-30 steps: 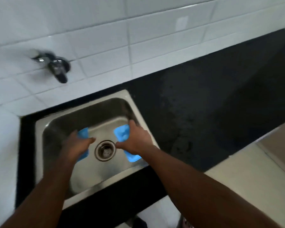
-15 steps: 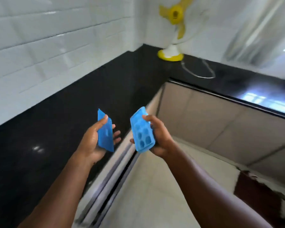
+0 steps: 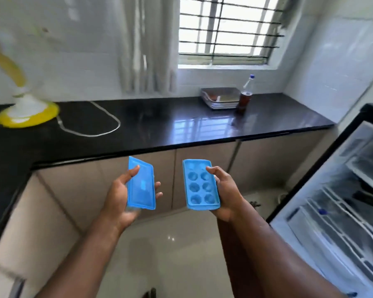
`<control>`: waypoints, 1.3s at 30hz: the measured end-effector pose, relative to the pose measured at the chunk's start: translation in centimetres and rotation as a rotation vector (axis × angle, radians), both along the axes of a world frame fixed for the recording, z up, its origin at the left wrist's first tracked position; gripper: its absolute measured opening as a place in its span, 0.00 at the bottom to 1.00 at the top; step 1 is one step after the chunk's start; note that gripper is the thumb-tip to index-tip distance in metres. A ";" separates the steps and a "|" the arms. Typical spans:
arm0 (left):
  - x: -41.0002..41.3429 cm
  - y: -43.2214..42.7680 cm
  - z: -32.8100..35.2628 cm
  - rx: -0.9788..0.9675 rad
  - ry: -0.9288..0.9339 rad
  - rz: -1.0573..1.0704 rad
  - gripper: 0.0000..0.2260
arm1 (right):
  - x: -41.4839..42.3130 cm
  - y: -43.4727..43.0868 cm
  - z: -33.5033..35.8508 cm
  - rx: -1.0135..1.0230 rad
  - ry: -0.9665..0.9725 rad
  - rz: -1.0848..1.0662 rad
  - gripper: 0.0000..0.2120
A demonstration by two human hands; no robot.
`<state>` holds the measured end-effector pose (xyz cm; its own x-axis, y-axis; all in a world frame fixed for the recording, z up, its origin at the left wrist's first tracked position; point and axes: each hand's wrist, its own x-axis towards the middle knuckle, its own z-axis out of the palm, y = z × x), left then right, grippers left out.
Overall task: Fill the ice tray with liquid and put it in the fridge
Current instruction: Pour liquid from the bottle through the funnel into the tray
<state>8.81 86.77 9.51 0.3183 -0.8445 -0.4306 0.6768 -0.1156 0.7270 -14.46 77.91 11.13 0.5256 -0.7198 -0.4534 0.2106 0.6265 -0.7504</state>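
My right hand [image 3: 226, 190] grips a blue ice tray [image 3: 199, 186] by its right edge, held flat with its round cells facing up. My left hand [image 3: 121, 192] holds the tray's flat blue lid [image 3: 140, 186] from below, thumb on its left edge. Both pieces are side by side in mid-air, apart, above the floor in front of the counter. The fridge [image 3: 340, 190] stands open at the right, its wire shelves showing. A bottle of dark liquid [image 3: 244, 97] stands on the black counter [image 3: 170, 123] at the back.
A stack of steel trays [image 3: 220, 97] sits beside the bottle under the window. A yellow table fan [image 3: 24, 108] with a white cord [image 3: 91, 125] is on the counter's left. Beige cabinet doors [image 3: 202, 168] run below the counter, and pale tiled floor [image 3: 170, 244] lies beneath my arms.
I have turned right from the sink, lifting tray and lid out of it. The view now faces the window counter and the open fridge; both hands still hold their pieces.
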 end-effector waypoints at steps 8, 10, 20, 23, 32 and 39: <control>-3.1 -25.8 1.0 0.056 -0.045 -0.218 0.15 | -4.4 -20.1 0.2 0.020 0.086 -0.292 0.22; -4.5 -31.3 1.1 0.070 -0.060 -0.240 0.10 | -5.3 -24.5 0.0 -0.002 0.141 -0.378 0.19; -11.5 -56.4 -3.4 0.253 -0.194 -0.174 0.06 | -10.6 -51.3 -4.1 -0.142 0.432 -0.461 0.10; -12.5 -62.5 -5.1 0.283 -0.257 -0.181 0.09 | -11.1 -59.0 -5.3 -0.172 0.545 -0.329 0.08; -11.8 -75.0 -10.0 0.377 -0.520 -0.096 0.11 | -9.0 -72.7 -9.4 -0.206 0.804 -0.118 0.12; -11.6 -79.8 -12.9 0.508 -0.697 -0.120 0.13 | -7.2 -78.3 -10.7 -0.148 0.851 -0.048 0.10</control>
<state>-2.79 6.99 -3.40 0.5713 -0.6473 -0.5046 0.0592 -0.5807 0.8120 -21.67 -0.35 0.43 0.0172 -0.8151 -0.5790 -0.4358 0.5151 -0.7380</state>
